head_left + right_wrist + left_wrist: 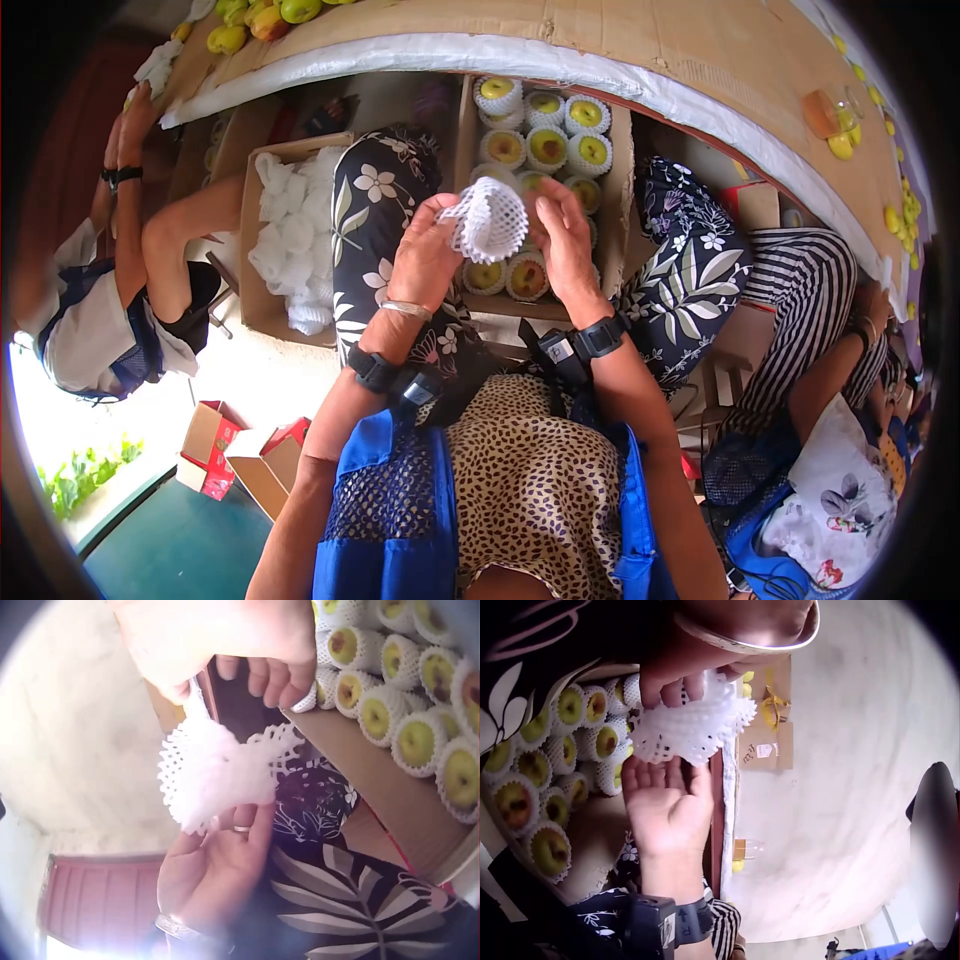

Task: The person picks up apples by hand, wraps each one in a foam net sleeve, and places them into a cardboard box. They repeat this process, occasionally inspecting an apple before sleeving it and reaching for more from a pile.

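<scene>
A white foam fruit net (492, 222) with a ruffled, open mesh is held up over a box of wrapped fruit. My left hand (424, 258) grips the net by one side, thumb and fingers on the foam. Facing it, my right hand (568, 245) has its fingers relaxed, the fingertips close beside the net. In the left wrist view the right palm (671, 817) is turned up under the foam's edge. No fruit shows inside the net (221, 769) in the right wrist view.
Between my knees stands a cardboard box (618, 190) of yellow-green fruit (547, 147) in foam nets. Loose nets (297, 230) fill another box at left. A cardboard-covered table (640, 50) edged in white crosses ahead. Other people sit on both sides.
</scene>
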A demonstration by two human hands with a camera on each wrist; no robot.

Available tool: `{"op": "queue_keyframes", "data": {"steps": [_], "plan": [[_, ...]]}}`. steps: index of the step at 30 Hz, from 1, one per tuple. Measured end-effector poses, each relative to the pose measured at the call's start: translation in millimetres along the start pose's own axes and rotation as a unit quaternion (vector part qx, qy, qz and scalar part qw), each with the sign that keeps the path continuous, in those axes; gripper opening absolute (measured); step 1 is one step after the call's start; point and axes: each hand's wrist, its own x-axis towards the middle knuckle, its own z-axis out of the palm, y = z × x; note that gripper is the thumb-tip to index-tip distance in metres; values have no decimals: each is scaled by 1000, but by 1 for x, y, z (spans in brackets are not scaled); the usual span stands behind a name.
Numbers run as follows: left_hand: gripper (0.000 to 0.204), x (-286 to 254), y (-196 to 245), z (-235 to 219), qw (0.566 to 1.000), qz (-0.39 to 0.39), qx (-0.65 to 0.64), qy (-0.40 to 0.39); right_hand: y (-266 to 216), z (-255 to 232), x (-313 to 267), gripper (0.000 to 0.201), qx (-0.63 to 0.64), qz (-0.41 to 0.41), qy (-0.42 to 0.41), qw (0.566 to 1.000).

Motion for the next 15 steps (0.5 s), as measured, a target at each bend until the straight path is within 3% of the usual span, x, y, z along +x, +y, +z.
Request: {"op": "queue_keyframes", "data": {"steps": [3, 6, 7, 11, 14, 15], "plan": [[38, -1, -6, 10, 994, 56, 83, 41, -12, 11, -10, 45, -151, -139, -73, 976], [46, 2, -11, 1, 981, 97, 163, 29, -16, 18, -15, 44, -392, -217, -146, 882], [54, 2, -10, 4, 979, 86, 178, 44, -13, 22, -18, 42, -372, -182, -133, 900], [59, 1, -14, 8, 960, 120, 251, 25, -15, 29, -23, 35, -410, -173, -123, 887], [58, 0, -9, 13, 953, 114, 278, 28, 2, 18, -16, 24, -248, -1, -76, 966], [57, 2, -10, 7, 956, 114, 271, 10, 8, 14, -12, 15, -256, -56, -58, 963]]}}
